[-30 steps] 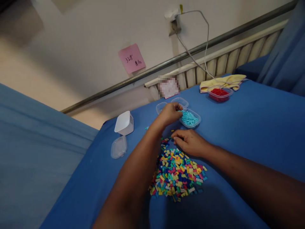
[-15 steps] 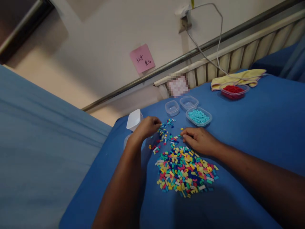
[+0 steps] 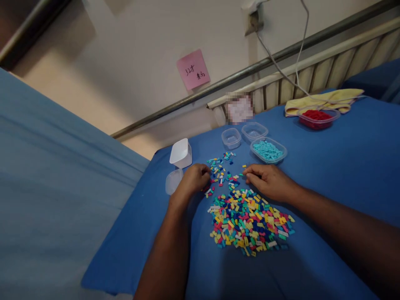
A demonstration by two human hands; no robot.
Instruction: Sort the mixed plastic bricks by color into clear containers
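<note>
Small coloured toy bricks lie in a dense pile (image 3: 250, 221), with a looser scatter (image 3: 218, 171) beyond it. My left hand (image 3: 195, 181) rests low at the left edge of the scatter, fingers curled together; what they hold, if anything, is hidden. Across from it, my right hand (image 3: 265, 180) lies on its side just above the pile, thumb and forefinger closed near a small green brick (image 3: 241, 175). I cannot see whether anything is pinched there. A yellow brick (image 3: 244, 166) sits just beyond those fingertips.
Behind the right hand stands a clear tub of light-blue bricks (image 3: 268, 151), near two clear tubs (image 3: 231, 138). A tub of red bricks (image 3: 317, 119) is by a yellow cloth (image 3: 325, 100). At left are a white container (image 3: 181, 153) and a translucent one (image 3: 173, 181). A rail (image 3: 262, 62) runs behind.
My left hand has drawn back toward me and a little left along the scattered bricks. The right hand keeps its place. The whole view has shifted slightly.
</note>
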